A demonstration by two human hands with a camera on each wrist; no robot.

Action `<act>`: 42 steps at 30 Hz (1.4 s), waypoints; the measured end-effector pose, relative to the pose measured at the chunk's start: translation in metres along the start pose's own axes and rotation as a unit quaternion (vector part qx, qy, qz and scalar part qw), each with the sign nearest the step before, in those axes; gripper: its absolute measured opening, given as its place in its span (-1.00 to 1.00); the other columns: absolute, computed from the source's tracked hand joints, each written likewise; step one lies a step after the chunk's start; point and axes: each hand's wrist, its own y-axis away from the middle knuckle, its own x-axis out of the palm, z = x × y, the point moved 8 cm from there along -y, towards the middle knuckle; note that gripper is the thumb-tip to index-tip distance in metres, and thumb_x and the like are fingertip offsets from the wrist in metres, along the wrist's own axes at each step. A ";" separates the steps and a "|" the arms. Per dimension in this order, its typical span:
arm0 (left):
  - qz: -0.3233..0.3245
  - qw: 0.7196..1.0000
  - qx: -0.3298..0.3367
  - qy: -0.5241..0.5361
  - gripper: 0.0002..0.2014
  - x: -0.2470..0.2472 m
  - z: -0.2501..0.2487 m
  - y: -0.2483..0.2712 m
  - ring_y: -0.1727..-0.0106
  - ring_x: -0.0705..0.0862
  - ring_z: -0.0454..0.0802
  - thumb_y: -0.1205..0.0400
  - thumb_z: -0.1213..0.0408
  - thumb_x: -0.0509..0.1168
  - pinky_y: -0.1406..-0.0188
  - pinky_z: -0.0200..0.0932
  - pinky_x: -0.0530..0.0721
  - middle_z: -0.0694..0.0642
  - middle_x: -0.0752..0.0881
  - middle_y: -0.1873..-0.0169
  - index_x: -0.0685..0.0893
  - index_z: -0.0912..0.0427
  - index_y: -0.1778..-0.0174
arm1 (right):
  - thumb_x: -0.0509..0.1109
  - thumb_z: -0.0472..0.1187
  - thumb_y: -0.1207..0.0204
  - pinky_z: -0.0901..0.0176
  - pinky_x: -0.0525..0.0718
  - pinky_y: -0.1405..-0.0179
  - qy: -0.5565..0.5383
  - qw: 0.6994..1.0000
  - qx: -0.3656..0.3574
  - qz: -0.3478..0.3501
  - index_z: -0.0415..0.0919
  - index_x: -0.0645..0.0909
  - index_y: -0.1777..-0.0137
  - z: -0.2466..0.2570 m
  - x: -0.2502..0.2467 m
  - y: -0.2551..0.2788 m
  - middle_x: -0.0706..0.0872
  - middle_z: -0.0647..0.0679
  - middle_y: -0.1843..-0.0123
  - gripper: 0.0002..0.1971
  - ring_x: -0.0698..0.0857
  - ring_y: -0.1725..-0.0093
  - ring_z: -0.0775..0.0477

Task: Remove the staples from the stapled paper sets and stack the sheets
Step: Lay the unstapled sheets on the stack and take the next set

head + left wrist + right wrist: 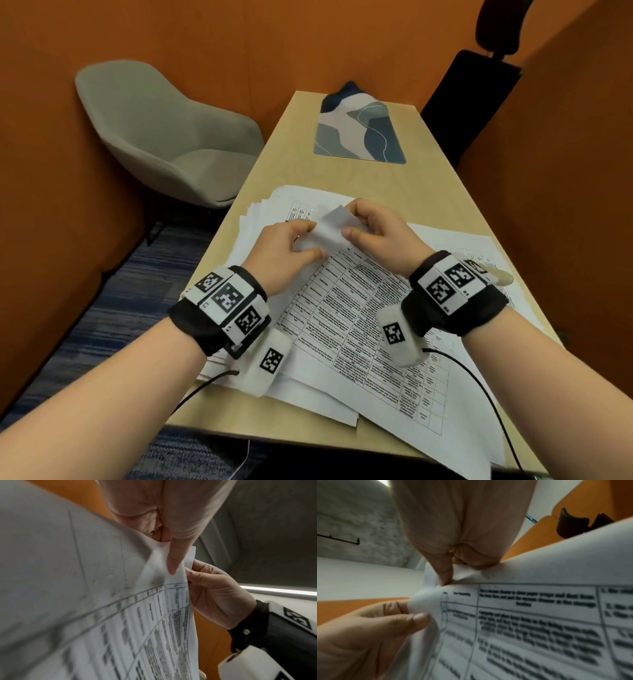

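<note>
A stapled paper set (359, 308) printed with tables lies tilted across the wooden table (291, 164). Its top corner (330, 228) is lifted and bent back, blank side up. My left hand (313, 240) pinches that corner from the left between thumb and fingers. From the right, my right hand (349, 221) pinches the same corner. The left wrist view shows my left thumb (175, 561) pressed on the raised corner, with the right hand (214, 595) behind the sheet's edge. In the right wrist view my right thumb (443, 574) bears on the fold and the left hand (368, 635) grips the page edge (426, 615). No staple is discernible.
More loose sheets (274, 205) lie fanned under the set at the left, and others (462, 246) spread to the right. A beige object (501, 275) lies by my right wrist. A patterned mat (359, 133) sits at the far end. A grey chair (171, 137) stands left of the table.
</note>
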 end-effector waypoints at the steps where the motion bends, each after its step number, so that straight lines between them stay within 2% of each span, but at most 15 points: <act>1: 0.003 1.000 -0.002 0.007 -0.52 0.000 -0.001 0.000 -0.19 0.63 -0.04 -0.41 0.20 0.52 -0.23 -0.18 0.51 0.10 0.70 -0.14 0.65 0.25 -0.22 | 0.27 -0.19 -0.40 -0.08 0.58 -0.05 -0.018 1.000 -0.008 0.015 0.00 0.50 0.13 0.003 0.001 -0.001 0.64 -0.01 0.14 -0.92 0.61 0.09 -0.04; 5: 0.009 1.000 -0.023 0.013 -0.55 -0.006 0.000 0.003 -0.04 0.62 -0.03 -0.26 0.09 0.59 -0.14 -0.11 0.56 0.03 0.70 -0.02 0.61 -0.10 -0.02 | 0.27 -0.30 -0.37 0.21 0.55 0.08 -0.111 0.993 -0.017 0.041 -0.15 0.52 0.13 0.009 -0.002 0.002 0.61 -0.02 0.18 -0.91 0.60 0.18 0.15; 9: 0.034 0.999 -0.016 0.032 -0.55 -0.002 -0.007 0.004 -0.06 0.71 0.05 -0.24 0.05 0.46 -0.19 0.07 0.63 0.07 0.76 -0.04 0.65 -0.10 -0.06 | 0.32 -0.25 -0.46 0.02 0.57 0.03 0.030 0.999 -0.002 0.013 -0.10 0.53 0.13 0.005 -0.007 -0.003 0.63 0.07 0.19 -0.95 0.60 0.14 0.04; 12: 0.019 0.999 -0.010 0.038 -0.66 -0.004 -0.008 0.004 -0.05 0.74 0.09 -0.30 0.14 0.35 -0.15 0.17 0.66 0.09 0.77 -0.03 0.65 -0.17 0.00 | 0.39 -0.32 -0.51 0.26 0.44 0.17 0.106 0.993 -0.010 -0.045 -0.04 0.54 0.16 0.008 -0.007 -0.004 0.54 0.18 0.24 -0.85 0.50 0.24 0.19; 13: 0.010 0.999 -0.005 0.037 -0.66 -0.006 -0.008 0.003 -0.06 0.74 0.08 -0.32 0.20 0.33 -0.14 0.17 0.67 0.07 0.76 -0.04 0.64 -0.17 -0.01 | 0.44 -0.29 -0.48 0.32 0.41 0.14 0.112 0.991 -0.018 -0.076 -0.05 0.59 0.08 0.011 -0.009 -0.003 0.53 0.15 0.16 -0.86 0.48 0.19 0.17; 15: -0.005 0.999 0.015 0.045 -0.63 -0.010 -0.011 0.003 -0.08 0.72 0.07 -0.37 0.32 0.34 -0.16 0.16 0.66 0.02 0.73 -0.08 0.62 -0.17 -0.04 | 0.54 -0.14 -0.38 0.30 0.40 -0.13 0.133 0.984 -0.005 -0.117 -0.01 0.57 -0.24 0.007 -0.015 -0.002 0.49 0.07 -0.11 -0.58 0.48 -0.05 0.11; 18: -0.025 0.997 0.056 0.055 -0.51 -0.017 -0.017 0.004 -0.14 0.68 -0.08 -0.44 0.47 0.35 -0.20 0.01 0.66 -0.07 0.67 -0.08 0.54 -0.24 -0.11 | 0.61 0.07 -0.22 -0.05 0.37 -0.35 0.195 0.975 0.097 -0.047 -0.03 0.54 -0.31 -0.012 -0.018 -0.004 0.62 0.07 -0.19 -0.37 0.55 -0.20 0.04; 21: -0.050 0.992 0.074 0.088 -0.38 -0.030 -0.020 0.004 0.13 0.69 -0.36 -0.48 0.57 0.39 0.07 -0.36 0.68 -0.03 0.67 0.04 0.42 -0.18 -0.28 | 0.62 -0.10 -0.27 -0.12 0.67 0.05 0.100 0.986 0.129 0.024 -0.41 0.70 0.11 -0.014 -0.029 -0.001 0.76 -0.19 0.17 -0.63 0.71 0.17 -0.16; 23: -0.106 0.989 0.067 0.083 -0.37 -0.047 -0.015 0.002 0.16 0.67 -0.41 -0.46 0.45 0.46 0.14 -0.45 0.64 -0.15 0.68 0.05 0.41 -0.12 -0.35 | 0.56 -0.24 -0.33 -0.01 0.72 0.10 0.034 0.994 0.108 0.000 -0.37 0.72 0.14 0.001 -0.049 0.000 0.79 -0.19 0.19 -0.81 0.74 0.21 -0.13; 28: -0.222 0.969 0.001 0.111 -0.21 -0.081 -0.003 -0.006 -0.29 0.55 -0.05 -0.28 -0.13 0.49 -0.25 -0.24 0.52 0.17 0.58 -0.28 0.43 0.15 -0.37 | 0.48 -0.30 -0.34 0.22 0.77 0.23 -0.111 0.988 -0.005 -0.109 -0.18 0.71 0.07 0.068 -0.115 0.011 0.83 0.07 0.24 -0.84 0.80 0.25 0.07; 31: -0.168 0.950 -0.004 0.263 -0.46 -0.072 -0.028 -0.018 -0.10 0.67 -0.13 -0.57 0.19 0.36 0.04 -0.36 0.64 0.20 0.65 -0.16 0.37 0.32 -0.40 | 0.47 -0.22 -0.30 0.16 0.76 0.13 -0.170 0.972 -0.063 -0.152 -0.14 0.73 0.06 0.095 -0.140 0.014 0.84 0.00 0.11 -0.80 0.81 0.12 -0.01; 34: -0.167 0.947 0.076 0.265 -0.66 -0.081 -0.071 -0.028 -0.17 0.69 -0.08 -0.63 0.35 0.27 -0.22 -0.16 0.65 0.08 0.69 -0.15 0.50 0.29 -0.33 | 0.44 -0.22 -0.35 0.10 0.75 0.07 -0.220 0.949 -0.090 -0.205 -0.17 0.73 0.06 0.104 -0.150 0.017 0.83 -0.05 0.07 -0.82 0.80 0.08 -0.04; 37: -0.182 0.942 0.131 0.251 -0.84 -0.096 -0.106 -0.033 -0.19 0.68 -0.11 -0.63 0.34 0.29 -0.30 -0.07 0.60 -0.03 0.72 -0.08 0.60 0.05 -0.10 | 0.40 -0.19 -0.38 0.07 0.75 0.03 -0.252 0.929 -0.096 -0.253 -0.25 0.68 -0.05 0.103 -0.149 0.021 0.83 -0.01 0.10 -0.74 0.79 0.07 -0.03; 40: -0.185 0.941 0.169 0.226 -0.85 -0.107 -0.129 -0.032 -0.05 0.68 -0.36 -0.63 0.30 0.29 -0.06 -0.42 0.60 -0.19 0.70 0.00 0.55 -0.05 -0.04 | 0.34 -0.18 -0.41 0.15 0.73 0.03 -0.289 0.912 -0.115 -0.266 -0.20 0.61 -0.15 0.104 -0.142 0.025 0.82 0.07 0.06 -0.70 0.78 0.02 0.03; 42: -0.181 0.943 0.174 0.219 -0.84 -0.109 -0.128 -0.032 0.03 0.68 -0.40 -0.62 0.30 0.31 0.04 -0.46 0.61 -0.17 0.69 0.02 0.52 0.00 -0.05 | 0.35 -0.14 -0.38 0.18 0.72 0.02 -0.309 0.912 -0.120 -0.242 -0.08 0.56 -0.19 0.103 -0.131 0.026 0.81 0.13 0.02 -0.65 0.76 -0.03 0.08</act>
